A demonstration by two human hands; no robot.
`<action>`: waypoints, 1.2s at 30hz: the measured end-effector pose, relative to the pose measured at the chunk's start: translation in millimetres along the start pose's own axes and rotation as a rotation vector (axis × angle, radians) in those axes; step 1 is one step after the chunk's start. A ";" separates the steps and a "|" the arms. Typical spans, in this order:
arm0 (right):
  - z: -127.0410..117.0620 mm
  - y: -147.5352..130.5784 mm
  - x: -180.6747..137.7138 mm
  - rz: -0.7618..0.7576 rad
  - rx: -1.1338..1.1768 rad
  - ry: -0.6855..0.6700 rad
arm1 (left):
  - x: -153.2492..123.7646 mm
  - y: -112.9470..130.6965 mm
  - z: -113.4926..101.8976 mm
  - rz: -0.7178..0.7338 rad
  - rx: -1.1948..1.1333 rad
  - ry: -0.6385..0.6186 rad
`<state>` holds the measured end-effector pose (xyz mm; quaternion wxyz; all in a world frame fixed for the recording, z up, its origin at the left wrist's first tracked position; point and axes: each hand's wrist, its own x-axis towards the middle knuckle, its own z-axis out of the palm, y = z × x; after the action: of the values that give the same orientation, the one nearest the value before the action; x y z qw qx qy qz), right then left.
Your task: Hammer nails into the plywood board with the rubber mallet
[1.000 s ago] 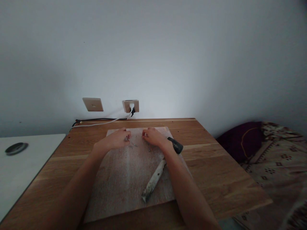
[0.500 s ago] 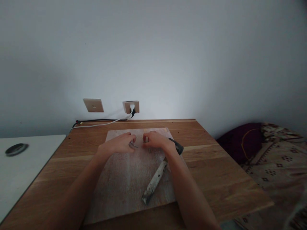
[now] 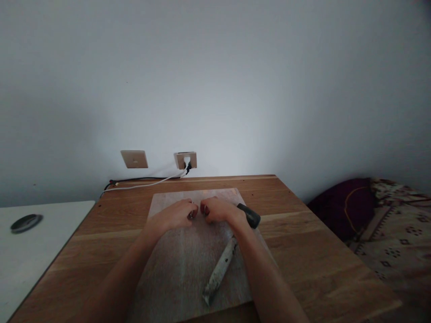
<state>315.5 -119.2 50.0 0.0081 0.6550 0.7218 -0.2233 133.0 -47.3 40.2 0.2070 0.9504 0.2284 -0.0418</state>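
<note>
My left hand [image 3: 179, 214] is curled over the far part of a pale wooden board [image 3: 182, 269]. Small shiny metal pieces [image 3: 191, 216] show between its fingers, too small to name surely. Close beside it, my right hand [image 3: 218, 209] has its fingers bent in a pinch just above the board; whatever they grip is hidden. Under my right forearm lies a hammer [image 3: 219, 272], its dark head [image 3: 249, 216] past the forearm and its worn, whitish handle slanting towards me.
The board rests on a wooden table [image 3: 296, 233] against a wall. Cables [image 3: 148, 184] run along the table's back edge to a wall socket [image 3: 186, 160]. At left stands a white surface [image 3: 33, 255] with a dark round object [image 3: 26, 223]. A purple cushion [image 3: 343, 208] lies at right.
My hands have drawn slightly closer together, and their fingers have closed more. The whole view has shifted, so the table sits lower in the picture. The hammer stays on the board.
</note>
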 end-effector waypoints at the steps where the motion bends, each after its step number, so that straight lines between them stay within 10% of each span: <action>1: -0.3 -4.4 0.1 -0.010 0.006 0.003 | 0.7 0.0 0.8 0.019 -0.015 0.004; 14: -33.2 15.1 -44.2 0.092 0.052 0.299 | -34.1 -14.1 -39.6 -0.073 0.015 0.217; 23: -50.9 -9.6 -95.8 0.044 0.109 0.593 | -66.8 82.0 -63.3 0.053 -0.040 0.417; 30: 5.3 45.5 -109.7 0.375 -0.079 0.357 | -96.4 109.6 22.1 -0.111 0.003 0.300; 36: 24.8 67.7 -110.0 0.352 -0.023 0.420 | -130.5 46.4 139.8 -0.147 0.325 0.338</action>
<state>388.4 -228.2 40.1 -0.0958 0.8022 0.5852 -0.0694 39.6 -197.0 -47.0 0.0066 0.9456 0.3184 0.0670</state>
